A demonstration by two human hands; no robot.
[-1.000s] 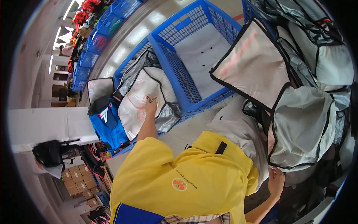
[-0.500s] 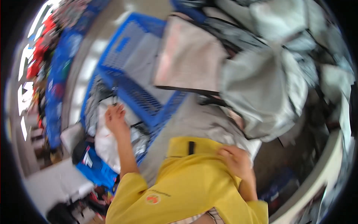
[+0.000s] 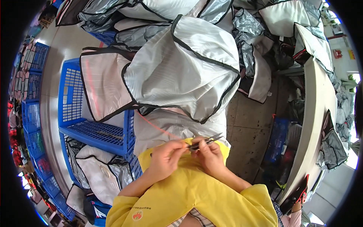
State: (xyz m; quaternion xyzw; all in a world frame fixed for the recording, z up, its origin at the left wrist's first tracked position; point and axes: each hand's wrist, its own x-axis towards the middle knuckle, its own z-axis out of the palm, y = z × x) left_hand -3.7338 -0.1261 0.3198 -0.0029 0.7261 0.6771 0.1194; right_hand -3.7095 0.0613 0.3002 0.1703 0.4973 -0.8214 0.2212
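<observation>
In front of my yellow shirt, both hands meet on a small pair of thread snips (image 3: 214, 138), its metal blades pointing up and to the right. My left hand (image 3: 166, 159) pinches the dark rear end of the snips. The fingers of my right hand (image 3: 211, 156) are closed around their middle. A thin reddish line runs from the fabric toward my left fingertips; whether they hold it I cannot tell. Just beyond the hands lies a large silvery-white fabric piece (image 3: 162, 75) with black edging, bulging upward. A flat whitish panel (image 3: 107, 81) with the same edging extends from its left side.
To the left, a blue plastic crate (image 3: 70, 94) stands above another crate holding silver and white edged pieces (image 3: 100, 170). Similar pieces are heaped beyond. A pale tabletop edge (image 3: 312, 113) runs along the right, with a blue crate (image 3: 276, 138) on the floor beneath it.
My left hand has come from the lower left crate to my front, joining my right hand at the snips. The view has turned, and the fabric now appears nearer the middle.
</observation>
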